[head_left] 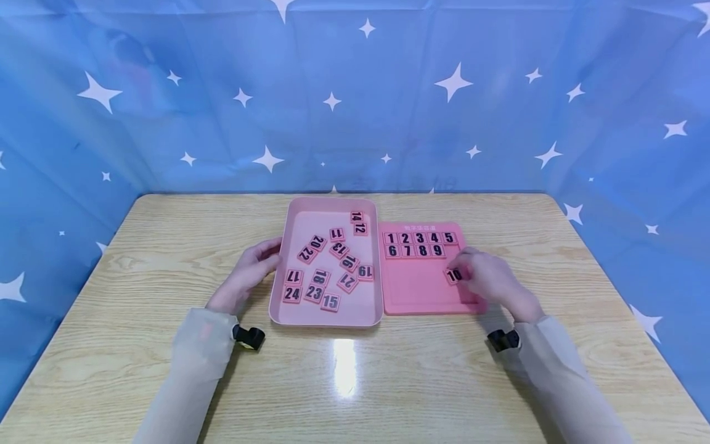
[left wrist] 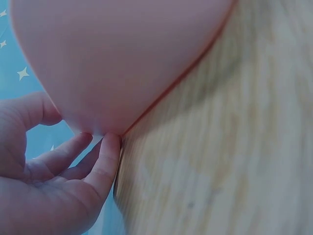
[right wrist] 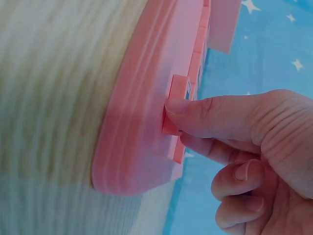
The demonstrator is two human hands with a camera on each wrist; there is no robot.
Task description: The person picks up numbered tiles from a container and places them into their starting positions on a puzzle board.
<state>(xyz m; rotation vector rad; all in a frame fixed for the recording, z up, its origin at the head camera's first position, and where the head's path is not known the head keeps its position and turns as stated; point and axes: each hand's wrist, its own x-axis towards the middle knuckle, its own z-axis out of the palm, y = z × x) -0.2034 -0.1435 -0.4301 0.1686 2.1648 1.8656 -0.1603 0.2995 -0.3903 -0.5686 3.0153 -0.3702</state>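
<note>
Between thumb and forefinger, my right hand (head_left: 488,277) pinches a pink number tile marked 10 (head_left: 453,275), held over the pink board (head_left: 413,290). In the right wrist view the tile (right wrist: 176,105) shows edge-on, with the other fingers curled below. Tiles 1 to 5 (head_left: 420,238) line the board's top row, and tiles 6 to 9 (head_left: 415,251) sit under them. My left hand (head_left: 246,274) is at the left side of the pink tray (head_left: 280,317), thumb and fingertips touching its outer wall, as the left wrist view shows.
Inside the tray lie several loose number tiles, among them 15 (head_left: 330,302), 24 (head_left: 292,295) and 14 (head_left: 357,216), turned various ways. Tray and board stand side by side on a wooden table (head_left: 183,265). A blue star-patterned cloth (head_left: 333,123) hangs behind.
</note>
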